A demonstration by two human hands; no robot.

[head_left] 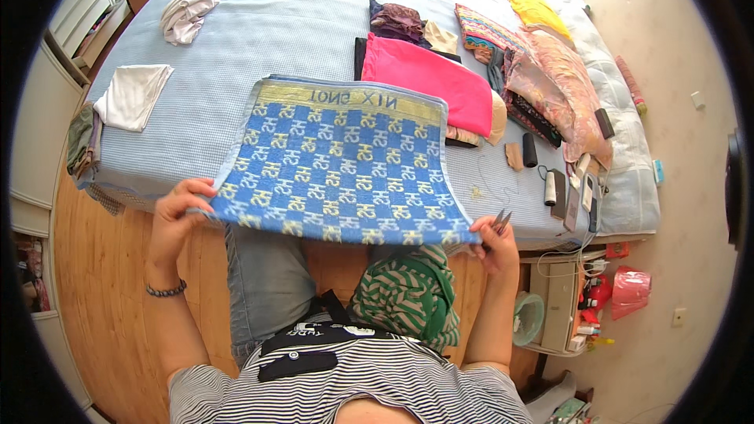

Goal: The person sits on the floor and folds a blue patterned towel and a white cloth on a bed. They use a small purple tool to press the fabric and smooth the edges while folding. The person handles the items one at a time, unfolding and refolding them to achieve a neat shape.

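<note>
A blue towel (338, 165) with a checkered pattern and a yellowish end band is spread between my hands; its far part lies on the bed. My left hand (177, 216) is closed on the near left corner, thumb and fingers pinching the edge. At the near right corner, my right hand (496, 251) grips the towel edge and also holds small scissors (501, 221), whose pointed blades stick up past the fingers. The scissors' handles are hidden in the palm. A green and beige patterned cloth (408, 290) is bunched over my lap.
The bed (298, 0) carries folded pink fabric (424, 74), piled clothes, a white folded cloth (135, 96) and a crumpled white garment (192, 12). Phones (572, 208) and a black cylinder (529, 151) lie at its right. A bedside cabinet (551, 290) stands below right.
</note>
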